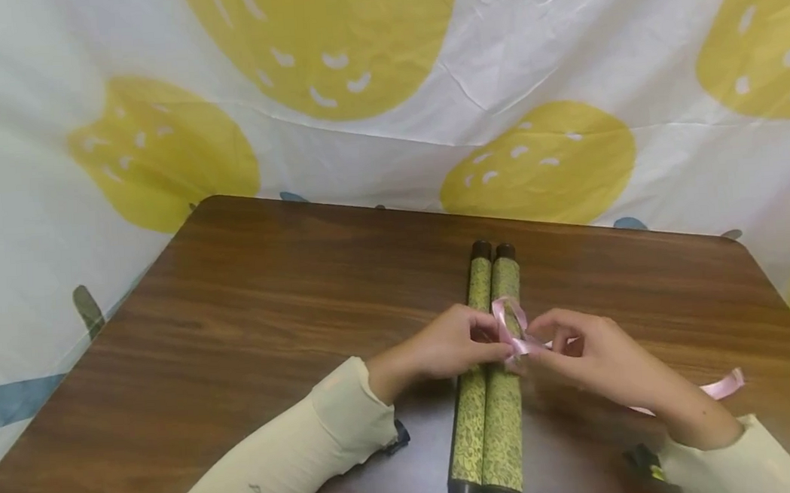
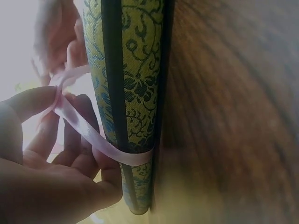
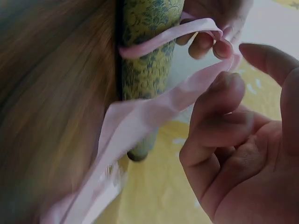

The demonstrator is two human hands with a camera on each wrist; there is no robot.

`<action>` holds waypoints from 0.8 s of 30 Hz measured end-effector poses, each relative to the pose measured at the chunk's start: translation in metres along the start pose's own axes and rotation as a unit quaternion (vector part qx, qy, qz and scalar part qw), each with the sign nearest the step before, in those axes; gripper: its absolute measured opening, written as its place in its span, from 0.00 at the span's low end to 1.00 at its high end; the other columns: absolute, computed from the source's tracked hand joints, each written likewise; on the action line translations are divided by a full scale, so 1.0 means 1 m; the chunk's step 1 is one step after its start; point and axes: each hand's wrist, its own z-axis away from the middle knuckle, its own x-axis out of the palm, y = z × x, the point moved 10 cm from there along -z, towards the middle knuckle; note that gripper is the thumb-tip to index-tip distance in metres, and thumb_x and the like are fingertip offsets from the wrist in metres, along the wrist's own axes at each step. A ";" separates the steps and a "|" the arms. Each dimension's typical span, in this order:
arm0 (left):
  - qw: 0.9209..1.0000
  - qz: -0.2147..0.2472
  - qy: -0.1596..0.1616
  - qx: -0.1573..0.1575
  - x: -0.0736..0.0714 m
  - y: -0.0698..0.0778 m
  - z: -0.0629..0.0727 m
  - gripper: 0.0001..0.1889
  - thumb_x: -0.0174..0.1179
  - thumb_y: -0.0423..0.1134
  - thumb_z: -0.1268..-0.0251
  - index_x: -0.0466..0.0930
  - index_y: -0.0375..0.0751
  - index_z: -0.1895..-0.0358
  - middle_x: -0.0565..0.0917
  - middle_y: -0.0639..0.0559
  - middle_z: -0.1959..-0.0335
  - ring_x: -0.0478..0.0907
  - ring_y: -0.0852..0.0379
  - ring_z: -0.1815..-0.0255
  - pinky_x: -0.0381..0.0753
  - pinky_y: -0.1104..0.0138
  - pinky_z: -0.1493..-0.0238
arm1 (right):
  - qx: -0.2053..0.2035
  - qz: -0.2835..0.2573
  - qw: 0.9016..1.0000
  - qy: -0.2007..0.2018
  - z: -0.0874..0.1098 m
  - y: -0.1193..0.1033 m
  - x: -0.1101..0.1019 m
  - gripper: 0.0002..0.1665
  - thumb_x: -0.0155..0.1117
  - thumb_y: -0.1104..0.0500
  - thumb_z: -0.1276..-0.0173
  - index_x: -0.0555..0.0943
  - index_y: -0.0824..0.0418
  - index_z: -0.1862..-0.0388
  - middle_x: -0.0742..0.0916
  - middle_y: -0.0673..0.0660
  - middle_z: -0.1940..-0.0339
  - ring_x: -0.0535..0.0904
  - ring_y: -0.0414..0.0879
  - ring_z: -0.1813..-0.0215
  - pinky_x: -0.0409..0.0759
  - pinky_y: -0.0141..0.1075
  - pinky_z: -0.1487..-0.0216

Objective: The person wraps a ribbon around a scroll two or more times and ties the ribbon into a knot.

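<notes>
Two scrolls in green-gold patterned brocade with dark ends, the left scroll (image 1: 469,415) and the right scroll (image 1: 503,417), lie side by side on the table. A pink satin ribbon (image 2: 93,137) wraps round them, and a loop of it stands up on top. My left hand (image 1: 451,341) reaches over the scrolls and pinches the ribbon between thumb and finger at the crossing. From the other side my right hand (image 1: 608,354) holds the ribbon at its thumb and fingertips. A long ribbon tail (image 3: 140,114) hangs from there across the right wrist view.
The brown wood-grain table (image 1: 249,301) extends around the scrolls. Behind it hangs a white cloth (image 1: 376,157) with large yellow fruit prints. The ribbon's loose end (image 1: 726,384) lies by my right forearm. Pale sleeves (image 1: 299,456) cover both forearms.
</notes>
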 end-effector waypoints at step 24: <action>0.989 0.136 0.035 -0.033 -0.010 -0.006 0.000 0.16 0.66 0.33 0.36 0.79 0.36 0.46 0.86 0.45 0.67 0.79 0.64 0.70 0.76 0.73 0.68 | 0.007 -0.042 0.999 -0.014 -0.023 -0.009 0.017 0.08 0.72 0.51 0.36 0.83 0.50 0.72 0.77 0.46 0.81 0.70 0.36 0.77 0.70 0.30 0.77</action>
